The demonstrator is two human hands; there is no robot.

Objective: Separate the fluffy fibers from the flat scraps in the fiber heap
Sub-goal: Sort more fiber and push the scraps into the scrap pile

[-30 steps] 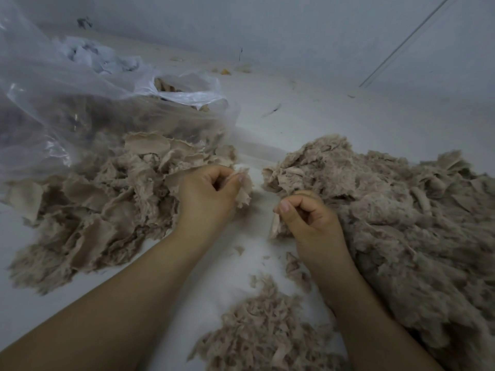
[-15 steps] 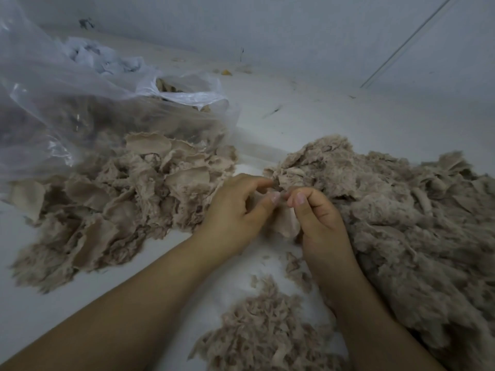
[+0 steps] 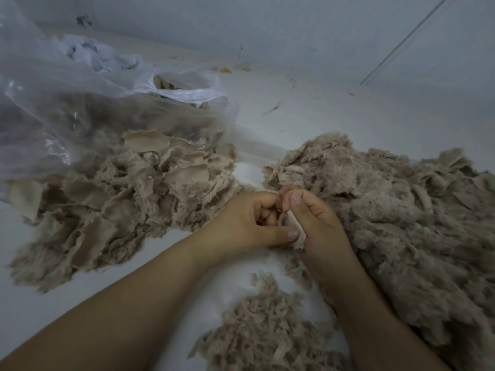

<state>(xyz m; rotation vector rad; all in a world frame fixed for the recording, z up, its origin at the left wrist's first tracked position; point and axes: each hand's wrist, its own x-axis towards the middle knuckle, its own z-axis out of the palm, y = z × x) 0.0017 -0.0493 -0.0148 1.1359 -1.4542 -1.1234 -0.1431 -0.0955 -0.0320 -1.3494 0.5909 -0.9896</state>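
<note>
A big beige fiber heap (image 3: 401, 210) covers the right side of the white surface. On the left lies a pile of flat scraps (image 3: 128, 199). A smaller pile of fluffy fibers (image 3: 265, 333) sits near the bottom centre. Between the piles my left hand (image 3: 249, 223) and my right hand (image 3: 316, 226) meet. Both pinch one small beige scrap (image 3: 296, 228), the left thumb pressing its lower edge and the right thumb and fingers curled on its upper part. Most of the scrap is hidden by the fingers.
A clear plastic bag (image 3: 67, 103) holding more beige material lies at the back left, its mouth open toward the scrap pile. Crumpled white material (image 3: 101, 54) sits behind it. A wall (image 3: 294, 28) rises at the back, with small debris along its foot.
My left hand left the flat scrap pile and moved right to meet my right hand. Both hands now work one small scrap together, a little lower and nearer me.
</note>
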